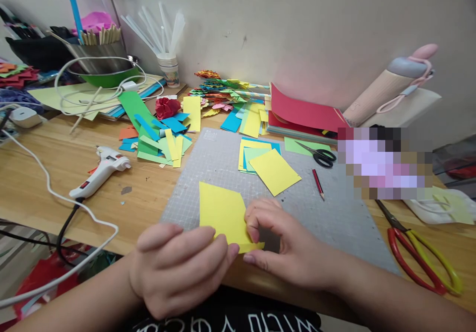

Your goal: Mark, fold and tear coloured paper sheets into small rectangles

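Note:
A yellow sheet of paper (222,210) is held up between my two hands, above the near edge of the grey cutting mat (193,173). Its lower edge is bent up into a narrow strip. My left hand (182,262) is closed on that lower edge, the fingertips partly hidden behind its knuckles. At the sheet's lower right corner, my right hand (278,237) has curled fingers against the right edge and the thumb close to the bent strip. Beyond the hands lies another yellow sheet (275,171), overlapping a small stack of coloured papers (256,152).
Black scissors (324,157) and a red pencil (318,184) lie on the mat. Larger red-and-yellow-handled scissors (416,257) rest at the right. A white glue gun (102,170) with its cord is at the left. Paper scraps (163,141) and a paper cup of sticks (169,69) stand behind.

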`<state>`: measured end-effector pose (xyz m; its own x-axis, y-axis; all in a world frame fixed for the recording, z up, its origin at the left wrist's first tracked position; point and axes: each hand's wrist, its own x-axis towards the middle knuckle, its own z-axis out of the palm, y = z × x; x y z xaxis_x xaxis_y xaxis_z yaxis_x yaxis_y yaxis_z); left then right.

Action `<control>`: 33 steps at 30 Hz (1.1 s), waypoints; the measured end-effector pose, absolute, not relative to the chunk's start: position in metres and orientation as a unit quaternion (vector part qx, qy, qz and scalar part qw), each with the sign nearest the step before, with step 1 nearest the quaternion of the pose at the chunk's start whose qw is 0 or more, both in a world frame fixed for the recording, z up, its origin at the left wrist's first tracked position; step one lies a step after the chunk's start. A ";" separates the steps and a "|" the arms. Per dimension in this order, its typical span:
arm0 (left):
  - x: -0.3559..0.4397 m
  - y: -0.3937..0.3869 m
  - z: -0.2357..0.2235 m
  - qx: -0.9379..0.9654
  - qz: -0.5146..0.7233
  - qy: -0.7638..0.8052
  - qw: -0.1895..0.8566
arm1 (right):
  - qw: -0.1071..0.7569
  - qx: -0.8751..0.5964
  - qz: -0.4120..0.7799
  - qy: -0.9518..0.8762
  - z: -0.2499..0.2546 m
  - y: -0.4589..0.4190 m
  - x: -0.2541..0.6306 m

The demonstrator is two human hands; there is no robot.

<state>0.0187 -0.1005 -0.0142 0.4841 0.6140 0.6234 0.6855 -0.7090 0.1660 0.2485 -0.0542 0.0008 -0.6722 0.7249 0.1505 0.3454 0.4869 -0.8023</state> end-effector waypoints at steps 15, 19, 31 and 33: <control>0.047 -0.074 0.027 -0.694 -0.429 -0.458 -0.354 | 0.464 -0.340 0.538 -0.616 -0.002 -0.064 0.248; 0.056 -0.061 0.012 -0.546 -0.392 -0.484 -0.561 | 0.412 -0.373 0.663 -0.502 -0.013 -0.054 0.245; 0.055 -0.047 -0.011 -0.440 -0.369 -0.502 -0.646 | 0.368 -0.408 0.700 -0.457 -0.028 -0.039 0.243; 0.054 -0.047 -0.012 -0.448 -0.371 -0.503 -0.639 | 0.372 -0.415 0.693 -0.458 -0.029 -0.038 0.243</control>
<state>0.0539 -0.0472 -0.0124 0.2189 0.9250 -0.3105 -0.0232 0.3230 0.9461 0.2425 -0.0383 -0.0285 -0.3791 0.8955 -0.2332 -0.1362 -0.3032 -0.9431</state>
